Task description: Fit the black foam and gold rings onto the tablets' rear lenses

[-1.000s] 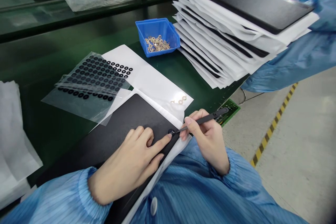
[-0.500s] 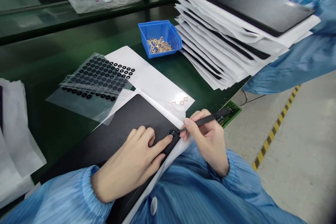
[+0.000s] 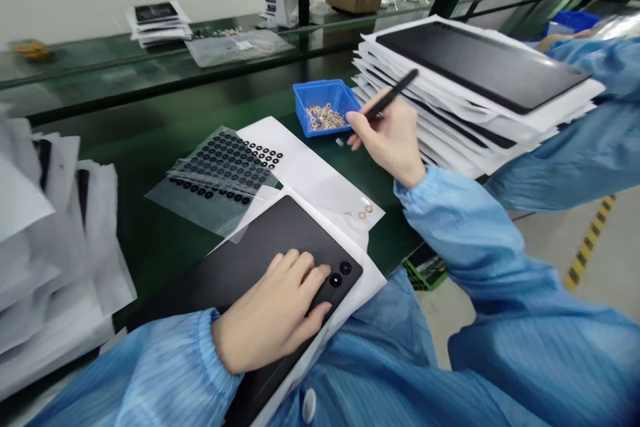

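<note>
My left hand [image 3: 277, 310] lies flat and open on a black tablet back cover [image 3: 293, 230]. Beside its fingertips, two round black lens pieces [image 3: 345, 269] sit at the cover's corner. White sheet [image 3: 367, 273] shows beneath the cover. Raised over the bench, my right hand [image 3: 393, 137] is closed around black tweezers [image 3: 397, 92]; their tips are hidden behind the fingers. Just left of that hand is a blue bin [image 3: 303, 113] holding many small tan rings [image 3: 325, 117].
Several black rings [image 3: 225, 163] lie with a clear plastic bag on white paper [image 3: 315, 167]. Sheet-interleaved black panels [image 3: 480, 63] are stacked at right, near another person's blue sleeve [image 3: 575, 140]. More wrapped panels [image 3: 55, 260] stand at left.
My right hand has lifted the tweezers off the cover's corner and moved up towards the blue bin. My left index finger has come off the lens piece. The view has tilted up.
</note>
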The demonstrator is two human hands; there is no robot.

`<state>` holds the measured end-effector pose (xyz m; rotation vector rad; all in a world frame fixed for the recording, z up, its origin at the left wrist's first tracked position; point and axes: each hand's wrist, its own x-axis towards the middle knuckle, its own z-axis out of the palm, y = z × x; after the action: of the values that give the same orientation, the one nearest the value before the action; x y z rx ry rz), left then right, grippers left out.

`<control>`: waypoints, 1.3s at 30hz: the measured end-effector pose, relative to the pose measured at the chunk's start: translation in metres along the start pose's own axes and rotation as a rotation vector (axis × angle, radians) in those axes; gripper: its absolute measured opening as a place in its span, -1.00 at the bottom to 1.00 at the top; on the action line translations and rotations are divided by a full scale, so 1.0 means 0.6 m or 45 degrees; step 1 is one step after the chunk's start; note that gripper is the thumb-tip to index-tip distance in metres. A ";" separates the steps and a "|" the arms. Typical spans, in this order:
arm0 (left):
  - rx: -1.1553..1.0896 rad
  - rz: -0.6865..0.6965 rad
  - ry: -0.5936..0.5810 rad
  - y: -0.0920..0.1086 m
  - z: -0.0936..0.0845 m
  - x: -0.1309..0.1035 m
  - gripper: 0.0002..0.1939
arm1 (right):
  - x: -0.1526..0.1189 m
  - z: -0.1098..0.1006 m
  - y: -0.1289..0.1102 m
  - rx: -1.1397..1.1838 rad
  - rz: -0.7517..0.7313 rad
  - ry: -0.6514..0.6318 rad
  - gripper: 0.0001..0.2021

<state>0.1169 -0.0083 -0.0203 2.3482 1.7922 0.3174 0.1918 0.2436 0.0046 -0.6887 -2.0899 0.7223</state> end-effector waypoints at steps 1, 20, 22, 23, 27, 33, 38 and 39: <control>-0.003 -0.007 -0.008 0.000 -0.001 0.000 -0.72 | 0.036 0.014 0.012 -0.104 -0.051 -0.026 -0.79; -0.058 -0.055 -0.077 -0.002 -0.003 0.002 -0.74 | 0.163 0.091 0.054 -0.580 -0.188 -0.249 -0.75; -0.050 -0.050 -0.069 -0.003 -0.003 0.001 -0.74 | 0.159 0.081 0.046 -0.505 -0.254 -0.151 -0.84; -0.046 -0.047 -0.065 -0.004 -0.002 0.001 -0.74 | 0.155 0.076 0.039 -0.463 -0.277 -0.094 -0.87; -0.057 -0.041 -0.065 -0.006 -0.004 0.000 -0.75 | 0.117 0.063 -0.016 -0.254 -0.335 -0.061 -0.73; -0.030 -0.069 -0.082 -0.009 -0.008 0.002 -0.75 | 0.054 0.076 -0.082 -0.183 -0.525 -0.642 -0.70; -0.098 -0.058 -0.020 -0.008 -0.001 0.002 -0.77 | 0.019 0.069 -0.077 -0.300 -0.497 -0.839 -0.72; -0.111 -0.051 0.010 -0.008 0.001 0.001 -0.78 | 0.009 0.063 -0.075 -0.310 -0.440 -0.880 -0.74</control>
<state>0.1126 -0.0064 -0.0220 2.2524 1.7884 0.3921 0.1480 0.2070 0.0190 -0.1848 -2.8686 0.5560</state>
